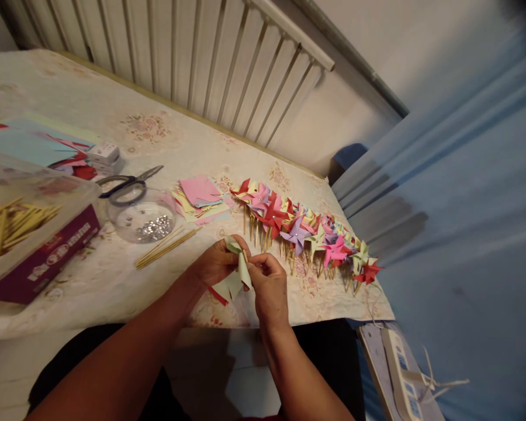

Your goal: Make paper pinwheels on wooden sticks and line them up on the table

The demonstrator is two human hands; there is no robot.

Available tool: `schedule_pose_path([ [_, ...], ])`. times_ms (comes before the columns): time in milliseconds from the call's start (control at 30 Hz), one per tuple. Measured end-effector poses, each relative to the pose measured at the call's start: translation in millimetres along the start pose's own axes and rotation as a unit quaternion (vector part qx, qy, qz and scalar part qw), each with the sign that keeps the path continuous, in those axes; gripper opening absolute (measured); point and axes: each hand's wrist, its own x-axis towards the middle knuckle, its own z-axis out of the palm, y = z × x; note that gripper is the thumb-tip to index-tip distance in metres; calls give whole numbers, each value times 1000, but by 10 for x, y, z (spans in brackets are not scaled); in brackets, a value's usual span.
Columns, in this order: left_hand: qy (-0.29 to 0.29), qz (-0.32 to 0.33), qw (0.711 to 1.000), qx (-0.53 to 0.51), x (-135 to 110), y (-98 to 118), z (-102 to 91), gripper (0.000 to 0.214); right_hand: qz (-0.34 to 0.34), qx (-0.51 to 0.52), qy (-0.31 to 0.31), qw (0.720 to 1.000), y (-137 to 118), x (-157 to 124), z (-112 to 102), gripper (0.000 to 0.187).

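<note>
Over the table's front edge, my left hand (217,261) and my right hand (269,286) are close together, both closed on a pale green paper pinwheel piece (244,273) with curled flaps. My left fingers pinch its upper left part, while my right thumb and fingers grip its right side. A red strip (218,296) shows below the green paper. To the left of my hands lie several thin wooden sticks (166,248). Behind them are a clear round dish (146,225) of small shiny metal pieces and a stack of coloured paper squares (200,193).
Finished paper pinwheels (296,234) on sticks stand in a long row at the right. Dark-handled scissors (129,182) rest by the dish. A plastic box (39,251) of sticks is at left; a power strip (401,368) sits beyond the table's right edge.
</note>
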Motion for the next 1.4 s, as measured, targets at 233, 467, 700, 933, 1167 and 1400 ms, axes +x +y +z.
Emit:
schedule_pose_path([
  [233,3,-2,1000,10,-3,-35,-68,19,1,-38,13,999,-62,-38,19,16],
  [467,10,17,1000,12,5,-17,-48,20,-4,-67,17,998,-65,-52,24,16],
  [700,19,14,1000,12,0,16,14,24,-6,-74,14,997,-108,-84,47,16],
  [933,24,17,999,21,1,21,23,25,-14,-78,22,997,-110,-91,64,16],
  [1167,36,14,999,19,-2,20,32,27,-10,-73,26,997,-112,-96,70,16],
  [1400,39,19,999,31,-2,10,16,27,-7,-73,29,997,-115,-93,69,16],
])
